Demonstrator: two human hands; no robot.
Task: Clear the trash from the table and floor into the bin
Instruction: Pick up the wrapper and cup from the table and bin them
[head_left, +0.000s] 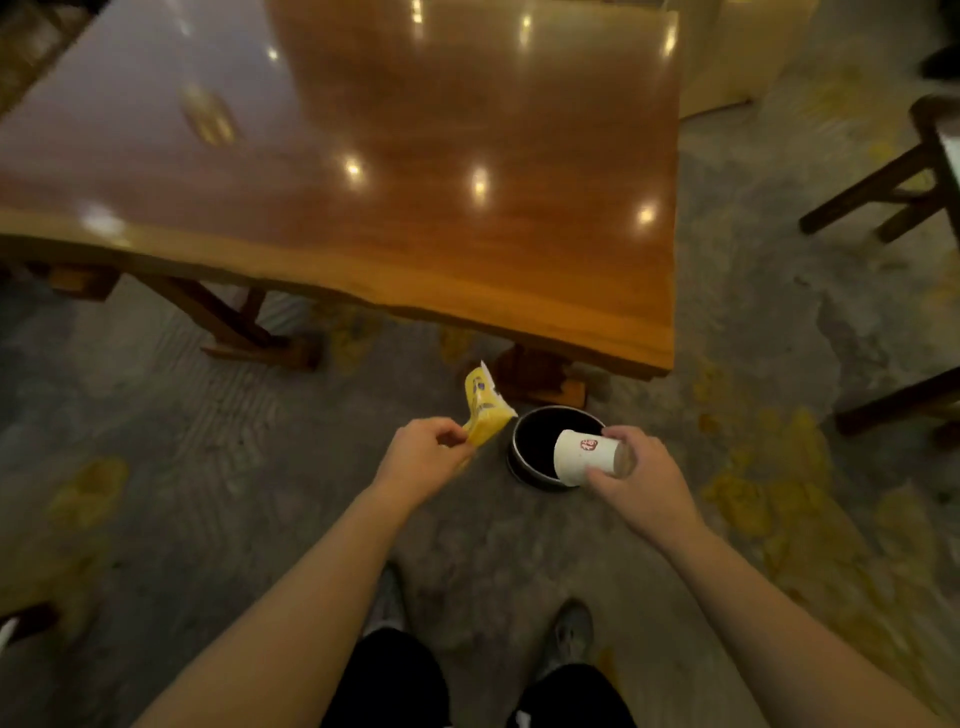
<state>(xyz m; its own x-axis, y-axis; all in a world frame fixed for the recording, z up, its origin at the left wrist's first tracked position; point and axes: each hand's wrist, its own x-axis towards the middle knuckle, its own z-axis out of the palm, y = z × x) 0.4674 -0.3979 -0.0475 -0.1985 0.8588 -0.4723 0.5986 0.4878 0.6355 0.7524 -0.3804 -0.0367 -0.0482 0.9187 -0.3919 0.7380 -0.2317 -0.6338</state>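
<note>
Cup (586, 457), white paper with a red mark, lies tipped on its side over the round black bin (540, 441), pinched in your right hand (636, 480). Your left hand (423, 454) pinches a yellow wrapper (483, 415) just left of the bin, which stands on the floor (208, 467) by the table (415, 182) corner.

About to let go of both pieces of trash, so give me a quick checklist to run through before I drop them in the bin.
1. Bin open, no lid: ok.
2. Cup held by right hand, lying on its side over the bin opening: ok.
3. Wrapper pinched in left hand: ok.
4. Wrapper over the bin: not ok, it sits left of the rim.
5. Room in the bin: cannot tell, inside is dark.
6. Table free of trash: ok in the part seen.
</note>
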